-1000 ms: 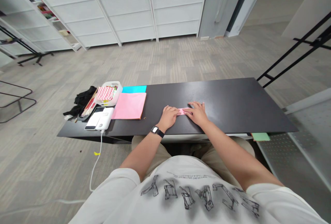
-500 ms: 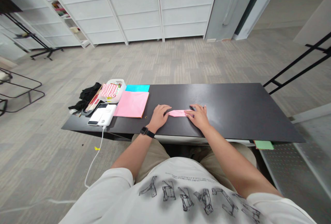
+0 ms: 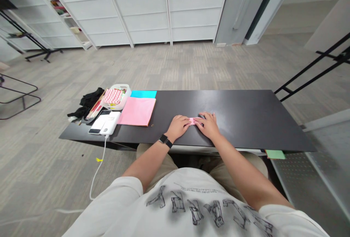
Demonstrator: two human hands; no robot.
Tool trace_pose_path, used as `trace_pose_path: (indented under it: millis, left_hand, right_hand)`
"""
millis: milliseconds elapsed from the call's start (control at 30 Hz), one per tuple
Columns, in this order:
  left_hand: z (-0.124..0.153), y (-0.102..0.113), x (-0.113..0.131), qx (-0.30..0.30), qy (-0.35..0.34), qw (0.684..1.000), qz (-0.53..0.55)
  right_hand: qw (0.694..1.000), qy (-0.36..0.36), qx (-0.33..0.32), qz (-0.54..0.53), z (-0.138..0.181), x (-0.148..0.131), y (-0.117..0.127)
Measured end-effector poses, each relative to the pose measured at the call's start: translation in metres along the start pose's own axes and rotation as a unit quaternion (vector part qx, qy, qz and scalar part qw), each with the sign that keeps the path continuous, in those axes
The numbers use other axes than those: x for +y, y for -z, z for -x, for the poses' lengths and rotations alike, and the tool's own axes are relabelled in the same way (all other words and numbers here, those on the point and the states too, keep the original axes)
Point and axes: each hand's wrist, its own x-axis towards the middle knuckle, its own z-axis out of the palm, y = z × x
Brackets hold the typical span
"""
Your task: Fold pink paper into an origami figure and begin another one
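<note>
A small folded strip of pink paper (image 3: 193, 121) lies on the black table (image 3: 246, 116) in front of me. My left hand (image 3: 179, 126), with a black watch on its wrist, has its fingers curled and pressed on the strip's left end. Over the right end lies my right hand (image 3: 209, 124), its fingers close together and pressing down. Both hands cover most of the paper, so only a short pink piece shows between them.
At the table's left end lie a pink paper sheet (image 3: 137, 111), a cyan sheet (image 3: 143, 93), a white basket with patterned paper (image 3: 116, 96), a phone on a white power bank (image 3: 105, 123) with a hanging cable, and black cloth (image 3: 89, 100). A green sheet (image 3: 275, 154) lies under the table's right end.
Half a second ago my left hand lay flat, left of a longer visible pink strip. It has since slid right onto the paper with curled fingers, so less pink shows.
</note>
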Motion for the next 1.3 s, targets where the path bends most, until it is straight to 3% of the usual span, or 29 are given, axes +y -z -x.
trace_pose_path:
  millis: [300, 600, 867, 1300]
  left_hand:
    - [0.002, -0.001, 0.002, 0.016, 0.006, 1.000, -0.015]
    - [0.003, 0.003, 0.010, 0.006, 0.013, 0.999, -0.039]
    - [0.003, 0.002, 0.005, 0.009, -0.005, 0.999, -0.047]
    - [0.003, -0.001, 0.004, 0.060, -0.001, 0.998, -0.024]
  right_hand:
    - [0.997, 0.068, 0.027, -0.017, 0.003, -0.005, 0.007]
    - [0.997, 0.060, 0.033, -0.021, 0.002, -0.011, 0.009]
    - [1.000, -0.016, 0.010, -0.020, -0.012, -0.006, 0.003]
    - [0.996, -0.071, -0.046, -0.040, -0.032, -0.024, 0.007]
